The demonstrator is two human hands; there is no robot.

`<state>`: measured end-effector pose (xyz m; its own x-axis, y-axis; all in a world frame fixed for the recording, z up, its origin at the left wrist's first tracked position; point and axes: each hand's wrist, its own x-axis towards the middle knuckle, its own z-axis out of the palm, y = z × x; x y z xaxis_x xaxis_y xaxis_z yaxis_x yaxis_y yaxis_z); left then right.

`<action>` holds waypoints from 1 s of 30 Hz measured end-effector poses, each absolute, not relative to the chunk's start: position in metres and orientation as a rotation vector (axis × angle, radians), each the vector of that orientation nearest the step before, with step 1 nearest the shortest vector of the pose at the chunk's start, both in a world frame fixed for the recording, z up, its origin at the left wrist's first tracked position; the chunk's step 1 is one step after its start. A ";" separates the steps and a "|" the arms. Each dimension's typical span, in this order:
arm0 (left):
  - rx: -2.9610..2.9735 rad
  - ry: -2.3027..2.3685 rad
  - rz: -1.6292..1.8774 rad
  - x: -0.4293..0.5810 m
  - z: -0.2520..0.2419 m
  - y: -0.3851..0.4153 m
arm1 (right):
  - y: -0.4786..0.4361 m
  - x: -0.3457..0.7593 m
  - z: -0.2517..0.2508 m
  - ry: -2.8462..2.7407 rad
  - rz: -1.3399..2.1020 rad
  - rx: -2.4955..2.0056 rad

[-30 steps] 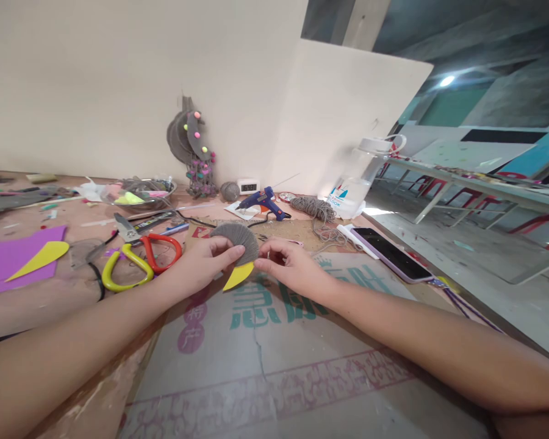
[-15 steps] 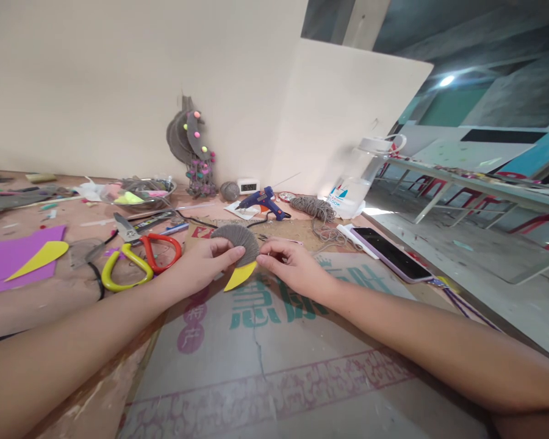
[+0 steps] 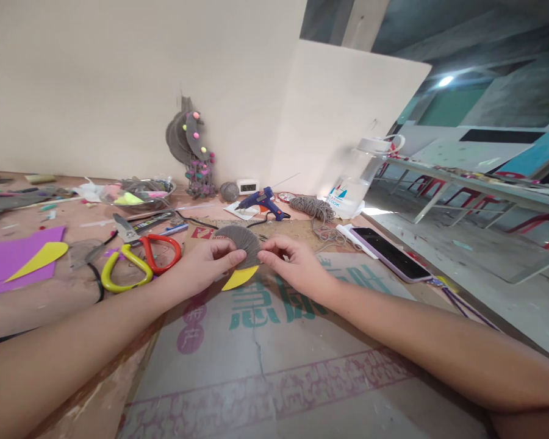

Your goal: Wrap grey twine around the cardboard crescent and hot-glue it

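Observation:
A yellow foam leaf shape, mostly wrapped in grey yarn (image 3: 238, 244), is held just above a sheet of printed cardboard (image 3: 274, 360). Its bare yellow tip (image 3: 238, 279) points down and left. My left hand (image 3: 201, 265) grips the piece from the left, thumb on its face. Touching its right edge, my right hand (image 3: 293, 265) has its fingertips pinched together; a thin strand of yarn there is too fine to make out.
Yellow and red scissors (image 3: 135, 259) lie left of my hands, with purple foam and a yellow leaf cutout (image 3: 39, 259) further left. A blue glue gun (image 3: 263, 201), a yarn pile (image 3: 313, 208), a phone (image 3: 391, 253) and a water jug (image 3: 357, 180) are behind.
My right hand's fingertips have shifted slightly up along the right edge of the wrapped piece. The left hand and the piece stay nearly still.

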<state>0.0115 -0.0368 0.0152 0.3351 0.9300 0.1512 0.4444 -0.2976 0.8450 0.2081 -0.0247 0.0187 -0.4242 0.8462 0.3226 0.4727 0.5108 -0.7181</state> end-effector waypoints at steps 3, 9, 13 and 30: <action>1.868 1.186 0.860 0.012 0.014 -0.036 | -0.025 0.208 0.020 -2.112 0.732 -1.004; 1.646 1.061 1.039 0.013 0.008 -0.035 | -0.030 0.209 0.025 -2.200 0.631 -0.731; 1.627 1.018 0.995 0.012 0.010 -0.035 | -0.035 0.209 0.026 -2.216 0.596 -0.701; 1.279 1.008 1.040 0.010 0.009 -0.037 | -0.034 0.210 0.021 -2.285 0.507 -0.718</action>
<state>0.0105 -0.0366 0.0092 0.2392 0.9710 -0.0059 -0.0360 0.0150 0.9992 0.2098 -0.0340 0.0211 -0.6171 0.6164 0.4892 0.3517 0.7721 -0.5292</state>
